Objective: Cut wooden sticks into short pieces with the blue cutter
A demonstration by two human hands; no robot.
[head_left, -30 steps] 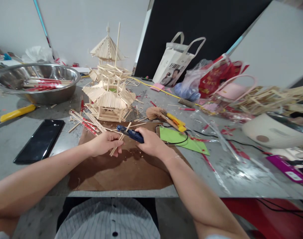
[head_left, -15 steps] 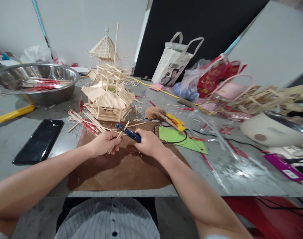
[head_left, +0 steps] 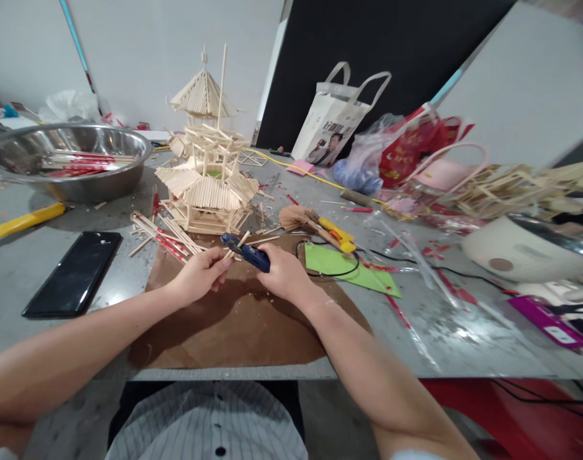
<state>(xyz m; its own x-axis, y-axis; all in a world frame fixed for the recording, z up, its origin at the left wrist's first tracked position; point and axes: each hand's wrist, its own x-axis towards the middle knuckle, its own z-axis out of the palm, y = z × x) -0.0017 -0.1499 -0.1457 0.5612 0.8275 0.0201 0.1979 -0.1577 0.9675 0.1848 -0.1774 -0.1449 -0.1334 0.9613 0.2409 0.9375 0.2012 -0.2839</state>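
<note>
Two hands meet over the brown paper sheet (head_left: 234, 326) at the near edge of the desk (head_left: 463, 332). Left hand (head_left: 198, 276) has its grip pinching a thin wooden stick (head_left: 235, 245), which pokes up and away toward the far right. Right hand (head_left: 282, 273) is wrapped tight around a blue tool (head_left: 247, 252), its tip just beside the stick. Black phone (head_left: 73, 272) lies off to the left, green sheet (head_left: 351, 269) to the right. Farther back stands a stick pagoda model (head_left: 205, 185), with a steel bowl (head_left: 66, 160) far left.
</note>
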